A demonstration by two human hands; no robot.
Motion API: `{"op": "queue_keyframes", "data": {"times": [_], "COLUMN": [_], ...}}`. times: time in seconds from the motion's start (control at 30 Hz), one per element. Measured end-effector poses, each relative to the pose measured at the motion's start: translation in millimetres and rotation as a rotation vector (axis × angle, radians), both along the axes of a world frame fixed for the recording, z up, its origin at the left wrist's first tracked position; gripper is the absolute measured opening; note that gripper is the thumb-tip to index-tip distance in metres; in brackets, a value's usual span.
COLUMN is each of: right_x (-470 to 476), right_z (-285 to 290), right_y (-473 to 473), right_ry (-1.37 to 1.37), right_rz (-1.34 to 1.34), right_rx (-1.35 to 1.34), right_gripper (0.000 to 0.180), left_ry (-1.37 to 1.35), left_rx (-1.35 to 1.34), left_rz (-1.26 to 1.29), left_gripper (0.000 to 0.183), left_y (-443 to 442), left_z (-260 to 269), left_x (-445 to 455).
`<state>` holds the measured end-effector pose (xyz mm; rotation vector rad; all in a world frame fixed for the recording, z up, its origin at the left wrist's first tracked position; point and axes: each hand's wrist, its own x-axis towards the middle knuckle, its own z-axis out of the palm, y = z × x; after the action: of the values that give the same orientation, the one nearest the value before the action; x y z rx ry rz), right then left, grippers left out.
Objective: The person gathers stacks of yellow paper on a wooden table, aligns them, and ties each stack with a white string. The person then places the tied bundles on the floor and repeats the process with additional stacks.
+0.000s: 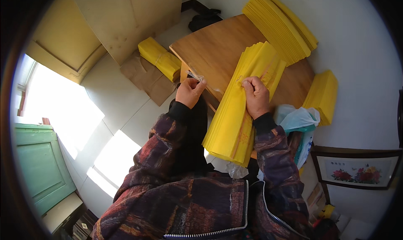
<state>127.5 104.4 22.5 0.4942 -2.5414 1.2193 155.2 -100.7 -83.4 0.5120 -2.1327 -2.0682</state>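
Pinched between the thumb and forefinger of my left hand (190, 92) is a short tangle of pale string (195, 75), held over the near left edge of the wooden table (214, 48). My right hand (258, 98) rests against a long folded bundle of yellow paper (225, 131). Its fingertips are closed on a small loop of thin string (239, 78) at the bundle's surface. Reddish printed marks run along the paper. This bundle lies slanted, its upper part over the table and its lower end overhanging towards my lap. The right palm is hidden.
A tall yellow paper stack (277, 29) stands at the table's far end, another (321, 96) at its right. A tied yellow bundle (160, 59) lies on brown paper (148, 76) to the left. Plastic bags (296, 117) hang beside my right forearm. A framed flower picture (357, 170) is at right.
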Motion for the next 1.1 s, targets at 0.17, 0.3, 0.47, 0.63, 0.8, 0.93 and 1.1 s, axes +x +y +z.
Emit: {"op": "queue_keyframes", "data": {"times": [0.17, 0.3, 0.47, 0.63, 0.8, 0.93, 1.1], "right_x": [-1.0, -1.2, -1.3, -1.9, -4.4, -5.5, -7.9], "right_z": [-2.6, -3.8, -4.9, -5.6, -4.9, -7.2, -11.4], "right_y": [1.5, 1.4, 2.5, 5.5, 8.7, 12.3, 15.6], "right_ry": [-0.027, 0.028, 0.066, 0.000, -0.072, -0.119, -0.081], "right_rz": [0.013, 0.002, 0.025, 0.022, 0.023, 0.012, 0.027], "right_rx": [-0.032, -0.004, -0.003, -0.059, -0.057, -0.094, -0.168], "right_gripper": [0.009, 0.009, 0.009, 0.011, 0.010, 0.009, 0.014], "left_ry": [-0.158, -0.169, -0.213, 0.069, 0.072, 0.277, 0.478], "left_rx": [-0.146, -0.433, -0.517, -0.523, 0.244, 0.045, -0.466], "left_rz": [0.014, 0.200, 0.162, 0.164, -0.248, -0.532, -0.713], "left_gripper": [0.070, 0.041, 0.027, 0.020, 0.016, 0.014, 0.015], "left_y": [8.3, 29.7, 30.2, 28.7, 39.2, 63.3, 77.8], "left_z": [9.9, 20.6, 19.6, 20.1, 56.8, 93.5, 121.5], "left_x": [-10.1, -17.1, -21.3, -17.5, -28.0, -30.6, -41.1]}}
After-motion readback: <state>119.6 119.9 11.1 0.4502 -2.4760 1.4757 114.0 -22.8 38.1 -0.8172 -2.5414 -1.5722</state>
